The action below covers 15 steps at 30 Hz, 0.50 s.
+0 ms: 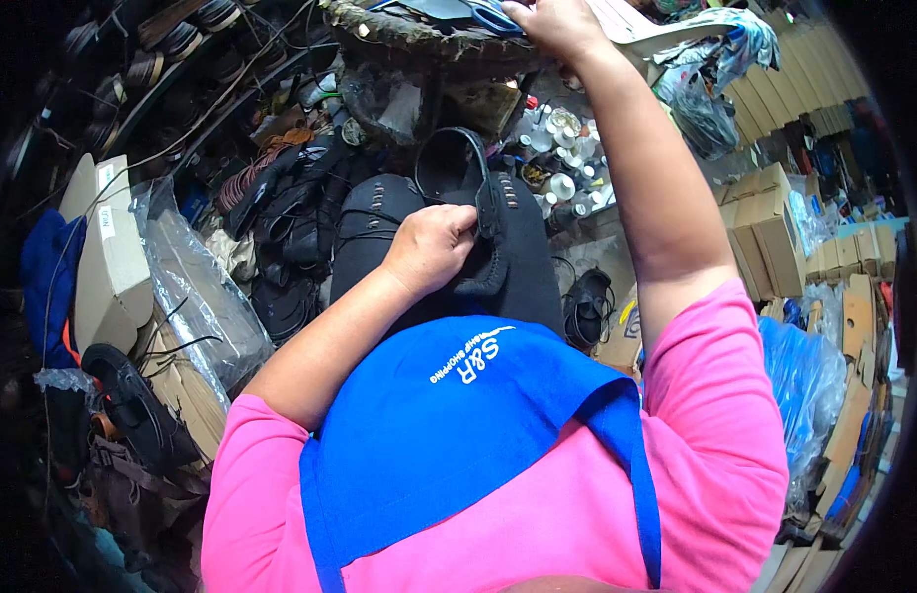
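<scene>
A black shoe [481,222] with a stitched edge and an open top rests on my lap, over dark trousers with laced-looking details. My left hand [434,247] is closed around its near left side, thumb and fingers pressed against the rim. Up at the top edge, my right arm stretches far forward. My right hand [562,30] is there with curled fingers, partly cut off by the frame. Its fingertips are by a blue looped handle [498,20], which looks like scissors, on a rough-edged round stand [429,44]. What those fingers hold is hidden.
Several small white-capped bottles [562,158] cluster beyond my lap. Black shoes [291,208] are heaped on the left, near a plastic-wrapped box [197,287]. A black sandal [137,405] lies lower left. Cardboard boxes [765,232] and a blue plastic bag [799,381] stand right.
</scene>
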{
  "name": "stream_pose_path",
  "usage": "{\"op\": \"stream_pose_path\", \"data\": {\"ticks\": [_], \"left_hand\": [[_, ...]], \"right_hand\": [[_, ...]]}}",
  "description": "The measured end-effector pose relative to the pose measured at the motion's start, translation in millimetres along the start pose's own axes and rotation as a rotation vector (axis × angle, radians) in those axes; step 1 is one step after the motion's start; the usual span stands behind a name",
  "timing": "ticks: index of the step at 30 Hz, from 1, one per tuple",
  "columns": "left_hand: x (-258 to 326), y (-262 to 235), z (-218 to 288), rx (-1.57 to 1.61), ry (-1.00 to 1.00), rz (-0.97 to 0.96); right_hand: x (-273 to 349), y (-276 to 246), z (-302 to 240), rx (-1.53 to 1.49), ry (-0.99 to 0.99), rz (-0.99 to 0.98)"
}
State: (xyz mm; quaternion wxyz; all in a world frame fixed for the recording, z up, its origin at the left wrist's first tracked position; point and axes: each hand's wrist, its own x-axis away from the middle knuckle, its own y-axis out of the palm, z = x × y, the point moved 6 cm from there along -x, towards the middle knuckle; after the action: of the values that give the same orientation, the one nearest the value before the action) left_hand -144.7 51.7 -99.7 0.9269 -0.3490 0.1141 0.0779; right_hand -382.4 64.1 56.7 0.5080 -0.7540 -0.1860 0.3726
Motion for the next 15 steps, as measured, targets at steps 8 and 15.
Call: {"op": "stream_pose_path", "data": {"ticks": [8, 15], "left_hand": [[5.2, -20.0, 2.2, 0.114, -0.001, 0.097], [-7.8, -25.7, -6.6, 0.064, -0.196, -0.215]], "right_hand": [[-29.9, 36.6, 8.6, 0.263, 0.033, -0.426], [1.3, -2.7, 1.7, 0.109, 0.145, -0.304]]}}
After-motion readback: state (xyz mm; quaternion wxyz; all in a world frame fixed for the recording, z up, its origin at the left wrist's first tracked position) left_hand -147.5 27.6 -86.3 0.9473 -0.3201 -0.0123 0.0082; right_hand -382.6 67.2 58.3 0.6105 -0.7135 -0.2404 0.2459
